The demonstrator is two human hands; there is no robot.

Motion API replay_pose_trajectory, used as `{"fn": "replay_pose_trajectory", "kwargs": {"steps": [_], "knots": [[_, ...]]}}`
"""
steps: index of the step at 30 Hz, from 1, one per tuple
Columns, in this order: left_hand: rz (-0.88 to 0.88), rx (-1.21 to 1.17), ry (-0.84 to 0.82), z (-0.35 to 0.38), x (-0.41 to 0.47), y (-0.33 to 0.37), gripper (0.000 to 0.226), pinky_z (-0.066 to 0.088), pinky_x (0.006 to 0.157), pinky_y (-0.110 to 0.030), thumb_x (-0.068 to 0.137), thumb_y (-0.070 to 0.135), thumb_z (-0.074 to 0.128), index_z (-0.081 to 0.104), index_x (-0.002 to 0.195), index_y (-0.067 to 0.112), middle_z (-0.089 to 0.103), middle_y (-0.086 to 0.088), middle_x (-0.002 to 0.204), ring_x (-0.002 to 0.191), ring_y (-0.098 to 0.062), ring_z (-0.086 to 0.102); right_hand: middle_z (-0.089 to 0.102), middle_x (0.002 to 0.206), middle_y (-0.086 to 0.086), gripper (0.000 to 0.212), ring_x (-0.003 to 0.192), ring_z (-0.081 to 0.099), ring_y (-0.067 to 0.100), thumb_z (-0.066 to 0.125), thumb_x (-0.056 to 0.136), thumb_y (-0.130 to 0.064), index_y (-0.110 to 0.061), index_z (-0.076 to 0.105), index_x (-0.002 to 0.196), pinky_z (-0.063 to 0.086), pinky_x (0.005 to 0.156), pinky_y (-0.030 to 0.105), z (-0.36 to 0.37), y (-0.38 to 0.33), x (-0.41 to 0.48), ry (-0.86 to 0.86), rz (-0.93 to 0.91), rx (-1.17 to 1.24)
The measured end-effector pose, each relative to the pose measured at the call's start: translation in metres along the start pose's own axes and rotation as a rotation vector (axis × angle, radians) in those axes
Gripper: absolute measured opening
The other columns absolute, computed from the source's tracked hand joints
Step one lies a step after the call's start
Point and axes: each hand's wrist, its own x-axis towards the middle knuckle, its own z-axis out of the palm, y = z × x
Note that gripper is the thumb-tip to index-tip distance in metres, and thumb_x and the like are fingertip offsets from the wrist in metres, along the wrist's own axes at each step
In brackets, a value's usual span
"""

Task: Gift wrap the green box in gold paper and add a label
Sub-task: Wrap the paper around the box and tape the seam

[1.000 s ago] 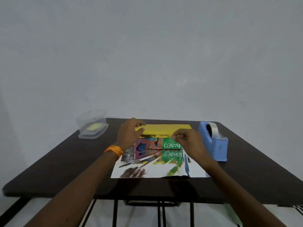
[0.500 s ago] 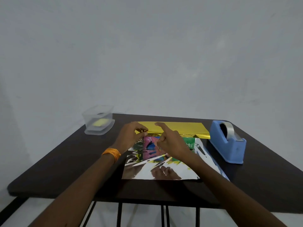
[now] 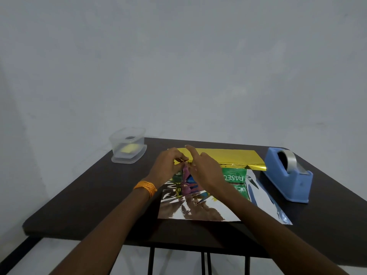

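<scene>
Box [image 3: 234, 174], lying on paper [image 3: 198, 213] just left of dispenser [image 3: 288, 175]: gold flap [image 3: 228, 156] pinched by left hand [image 3: 168, 166], right hand [image 3: 206, 172] grip not discernible, forefinger straight; flap may be sprung back or creased if released untaped.

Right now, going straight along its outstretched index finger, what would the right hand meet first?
Probably nothing near: the right hand points past the far edge of the shiny gold paper toward the grey wall; depth is unclear.
</scene>
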Motion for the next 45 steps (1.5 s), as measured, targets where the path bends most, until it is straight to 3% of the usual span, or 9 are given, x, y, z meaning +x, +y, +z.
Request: {"fn": "replay_pose_trajectory", "kwargs": {"steps": [7,13,18,25,28,31,35,40,45], "knots": [[-0.02,-0.003,0.005,0.002,0.0,0.0,0.02,0.056,0.082,-0.03,0.086,0.016,0.073,0.075,0.106,0.01,0.067,-0.004,0.104,0.086,-0.013,0.065,0.065,0.103,0.013,0.069,0.087,0.065,0.029,0.059,0.098,-0.032,-0.033,0.017,0.152,0.058,0.069,0.039,0.005,-0.003,0.005,0.01,0.046,-0.13],[-0.005,-0.006,-0.01,0.0,0.0,-0.001,0.021,0.051,0.079,-0.021,0.087,0.012,0.072,0.075,0.108,0.011,0.065,-0.004,0.103,0.086,-0.01,0.062,0.07,0.089,0.006,0.067,0.074,0.065,0.026,0.06,0.095,-0.039,-0.027,0.022,0.149,0.053,0.062,0.033,0.0,-0.004,0.007,0.024,0.138,-0.19],[-0.005,-0.044,-0.012,0.0,-0.001,-0.003,0.02,0.052,0.078,-0.023,0.088,0.014,0.072,0.075,0.107,0.011,0.066,-0.004,0.103,0.088,-0.015,0.064,0.072,0.098,0.002,0.066,0.087,0.067,0.027,0.066,0.086,-0.056,-0.023,0.04,0.136,0.041,0.066,0.031,-0.021,0.017,0.007,0.002,0.214,-0.242],[-0.003,-0.044,-0.018,0.0,0.0,-0.004,0.019,0.054,0.077,-0.027,0.088,0.013,0.071,0.075,0.106,0.011,0.065,-0.004,0.1,0.087,-0.014,0.064,0.071,0.109,0.0,0.049,0.107,0.062,0.022,0.076,0.082,-0.04,-0.023,0.059,0.125,0.042,0.074,0.031,-0.037,0.041,0.008,-0.033,0.091,-0.173],[-0.027,-0.046,-0.016,0.001,-0.001,-0.002,0.02,0.056,0.079,-0.031,0.086,0.012,0.072,0.075,0.106,0.01,0.064,-0.002,0.1,0.088,-0.013,0.063,0.063,0.085,-0.006,0.046,0.083,0.058,0.013,0.081,0.076,-0.044,-0.022,0.066,0.114,0.04,0.065,0.028,-0.04,0.045,0.021,-0.099,0.049,0.068],[-0.063,-0.04,-0.013,0.001,-0.001,0.0,0.02,0.055,0.076,-0.029,0.083,0.021,0.074,0.075,0.103,0.015,0.062,0.005,0.097,0.085,-0.007,0.061,0.047,0.065,-0.013,0.039,0.057,0.042,0.003,0.083,0.076,-0.037,-0.024,0.067,0.109,0.03,0.052,0.027,-0.036,0.055,0.026,-0.209,0.004,0.137],[-0.063,0.012,-0.009,0.004,-0.001,0.004,0.022,0.05,0.071,-0.021,0.079,0.026,0.081,0.074,0.098,0.019,0.06,0.009,0.095,0.082,-0.006,0.06,0.045,0.061,-0.007,0.032,0.053,0.035,0.008,0.084,0.073,-0.036,-0.029,0.066,0.099,0.028,0.052,0.027,-0.024,0.065,0.022,-0.15,0.057,0.222],[-0.054,0.065,-0.038,0.003,0.003,0.001,0.024,0.047,0.07,-0.022,0.077,0.021,0.083,0.074,0.099,0.018,0.061,0.006,0.095,0.084,-0.01,0.06,0.046,0.064,-0.011,0.037,0.058,0.04,0.005,0.082,0.071,-0.049,-0.032,0.065,0.099,0.029,0.052,0.026,-0.021,0.064,0.022,-0.141,0.056,0.21],[-0.042,0.079,-0.063,0.001,0.003,0.004,0.03,0.051,0.073,-0.027,0.073,0.013,0.085,0.072,0.1,0.016,0.06,0.003,0.097,0.086,-0.011,0.061,0.057,0.079,-0.014,0.052,0.076,0.056,0.01,0.069,0.066,-0.077,-0.036,0.058,0.097,0.046,0.066,0.028,-0.012,0.056,0.019,-0.071,0.07,0.058]]}}
